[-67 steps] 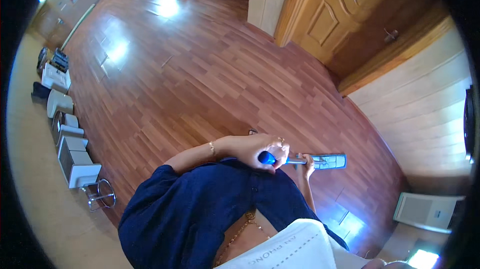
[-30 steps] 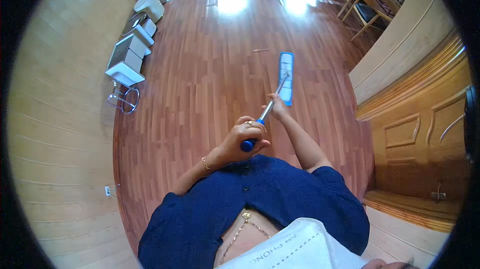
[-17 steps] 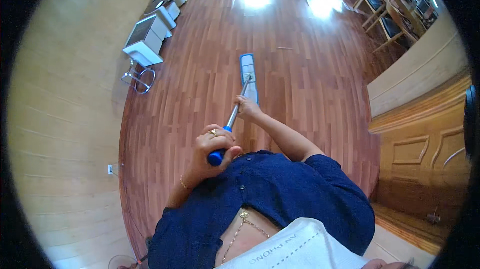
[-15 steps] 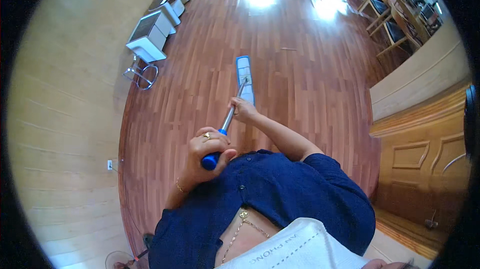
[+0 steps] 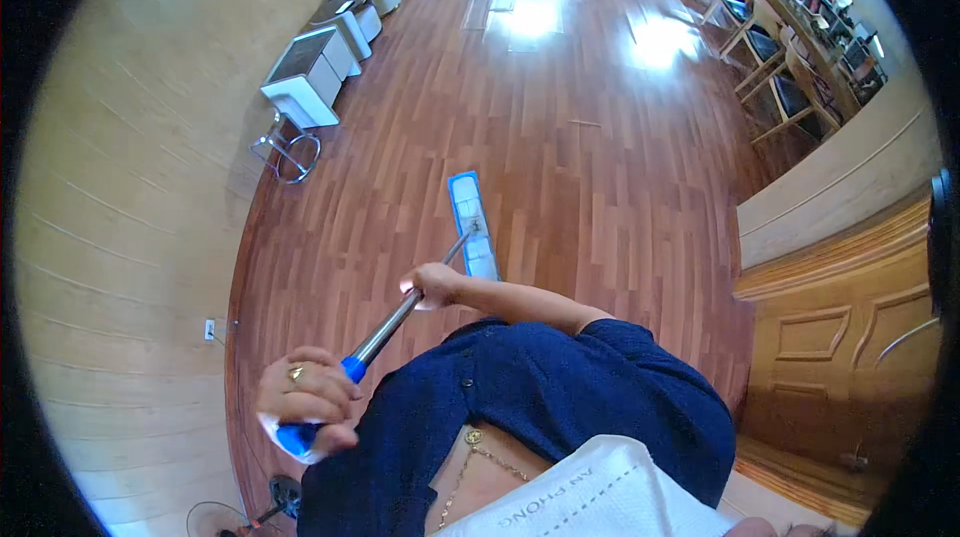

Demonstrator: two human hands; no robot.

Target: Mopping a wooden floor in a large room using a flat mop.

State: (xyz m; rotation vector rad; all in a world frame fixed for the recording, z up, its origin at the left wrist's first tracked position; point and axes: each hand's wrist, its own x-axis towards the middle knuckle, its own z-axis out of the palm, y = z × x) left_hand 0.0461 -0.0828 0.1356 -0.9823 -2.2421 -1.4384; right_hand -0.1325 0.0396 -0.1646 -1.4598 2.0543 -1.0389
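A flat mop with a blue-edged, pale rectangular head lies on the wooden floor in front of me. Its metal pole slants back toward my lower left and ends in a blue grip. My left hand, a ring on one finger, is closed around that blue grip near the end. Farther down the pole, my right hand is wrapped around the metal shaft, its forearm reaching across from the right.
White cabinets and a chrome-framed stool line the left wall. Wooden chairs stand along a counter at the far right. A wooden door is on the near right, and a fan at the lower left.
Both hands have moved toward the lower left, drawing the mop with them. Its head has slid nearer to me and slightly left across the floor.
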